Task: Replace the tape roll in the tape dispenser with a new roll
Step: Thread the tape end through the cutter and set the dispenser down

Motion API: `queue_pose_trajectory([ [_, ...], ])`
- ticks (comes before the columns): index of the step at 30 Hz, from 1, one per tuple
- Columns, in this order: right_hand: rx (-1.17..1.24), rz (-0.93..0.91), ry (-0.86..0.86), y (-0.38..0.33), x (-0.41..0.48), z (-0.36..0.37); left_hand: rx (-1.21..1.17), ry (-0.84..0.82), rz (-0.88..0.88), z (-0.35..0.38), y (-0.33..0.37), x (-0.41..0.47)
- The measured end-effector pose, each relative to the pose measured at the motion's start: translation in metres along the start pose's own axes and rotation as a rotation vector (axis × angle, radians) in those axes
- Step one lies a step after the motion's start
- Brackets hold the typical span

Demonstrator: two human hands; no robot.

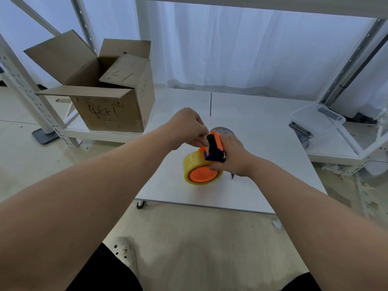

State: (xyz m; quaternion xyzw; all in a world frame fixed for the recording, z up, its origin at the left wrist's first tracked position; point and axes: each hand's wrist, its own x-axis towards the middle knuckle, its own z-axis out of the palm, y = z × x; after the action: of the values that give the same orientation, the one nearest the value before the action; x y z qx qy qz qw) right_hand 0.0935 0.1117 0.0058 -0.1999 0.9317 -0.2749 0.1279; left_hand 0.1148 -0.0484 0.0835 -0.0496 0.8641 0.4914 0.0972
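Resting at the tabletop's point(262, 164) centre, the tape dispenser point(214, 147) is gripped by the right hand point(233, 158); at ten o'clock, the left hand point(189, 129) is pinched closed on its top. The tape roll point(199, 171) is judged light, stiff and sticky-edged, best held by its sides.

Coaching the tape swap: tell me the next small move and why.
Probably draw the tape end forward over the dispenser's front. The yellowish roll already sits on the orange dispenser, the right hand steadies it, and the left hand pinches at its top.
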Motion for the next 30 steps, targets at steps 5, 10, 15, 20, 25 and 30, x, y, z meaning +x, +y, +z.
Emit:
queue_pose_trajectory([
  [5, 0.326, -0.034, -0.047, -0.012, -0.009, -0.011, -0.191, 0.048, -0.076, 0.002, -0.001, 0.003],
  [10, 0.142, -0.05, 0.312, -0.034, -0.016, -0.012, -0.19, 0.051, -0.101, 0.009, 0.003, 0.002],
  [15, -0.088, 0.014, 0.399, -0.037, -0.016, -0.008, -0.129, 0.121, -0.111, 0.008, 0.004, 0.007],
  [20, -0.049, -0.013, 0.439, -0.035, -0.014, -0.013, -0.123, 0.114, -0.132, 0.011, 0.004, 0.009],
  [25, 0.033, 0.023, 0.38, -0.033, -0.011, -0.022, -0.048, 0.091, -0.053, 0.009, 0.005, 0.008],
  [30, 0.263, 0.056, 0.305, -0.037, -0.012, -0.029, 0.219, 0.112, 0.128, 0.008, 0.005, 0.005],
])
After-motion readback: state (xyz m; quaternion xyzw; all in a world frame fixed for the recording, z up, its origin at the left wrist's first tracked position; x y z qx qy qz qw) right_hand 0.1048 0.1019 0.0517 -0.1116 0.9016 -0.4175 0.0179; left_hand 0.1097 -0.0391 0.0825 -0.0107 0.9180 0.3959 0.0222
